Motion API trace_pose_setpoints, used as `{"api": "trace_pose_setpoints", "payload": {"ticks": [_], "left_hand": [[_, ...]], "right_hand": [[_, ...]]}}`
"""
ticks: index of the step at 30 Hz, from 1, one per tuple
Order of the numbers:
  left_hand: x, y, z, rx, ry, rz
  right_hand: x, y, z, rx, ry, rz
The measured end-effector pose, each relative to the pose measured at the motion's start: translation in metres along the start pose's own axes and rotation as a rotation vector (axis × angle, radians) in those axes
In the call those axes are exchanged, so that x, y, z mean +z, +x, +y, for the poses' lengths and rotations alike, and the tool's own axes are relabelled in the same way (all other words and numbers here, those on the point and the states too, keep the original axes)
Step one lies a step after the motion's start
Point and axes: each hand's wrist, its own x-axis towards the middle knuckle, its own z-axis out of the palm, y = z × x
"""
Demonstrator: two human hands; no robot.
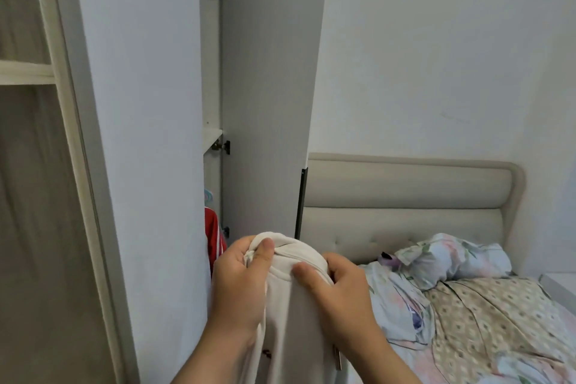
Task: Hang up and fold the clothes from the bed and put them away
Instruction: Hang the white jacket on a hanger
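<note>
Two hands are gripping one cream garment [296, 321], and we are recording both as closed on the fabric. The left hand [240, 284] is clutching a bunched upper corner: its thumb is pressing down on top of the gather and its fingers are curling behind the cloth, out of sight. The right hand [339, 293] is grasping the opposite upper edge, with the thumb lying flat on the front of the fabric and the fingers wrapping round the right side. We are seeing the two hands close together, with the rounded top fold of the garment arching between them.

The garment is being held up in the air, hanging down between the forearms and running out of view at the bottom. It is not lying on the bed [389, 221]; it is sitting in front of the lower edge of the open wardrobe door [268, 87], just left of the headboard. We cannot tell what kind of garment it is.

Inside the wardrobe gap we are noting a red garment [213, 237] hanging below a pale blue hanger [208, 196]. On the bed we are noting a floral pillow [452, 259] and a dotted beige blanket [498, 321].
</note>
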Motion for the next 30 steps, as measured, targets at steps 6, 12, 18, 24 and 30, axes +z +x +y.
{"api": "trace_pose_setpoints", "payload": {"ticks": [6,12,18,24,30], "left_hand": [[0.023,0.058,-0.036,-0.073,0.029,0.126],[0.041,0.113,-0.060,-0.065,0.077,0.174],[0.042,0.159,-0.085,-0.072,0.083,0.236],[0.035,0.209,-0.103,-0.085,0.053,0.245],[0.035,0.261,-0.112,-0.086,-0.050,0.213]], "right_hand": [[0.018,0.074,0.037,0.041,0.122,-0.117],[0.034,0.139,0.072,0.075,0.239,-0.238],[0.060,0.182,0.097,0.108,0.273,-0.255],[0.089,0.223,0.111,0.131,0.277,-0.309],[0.118,0.265,0.120,0.149,0.299,-0.278]]}}
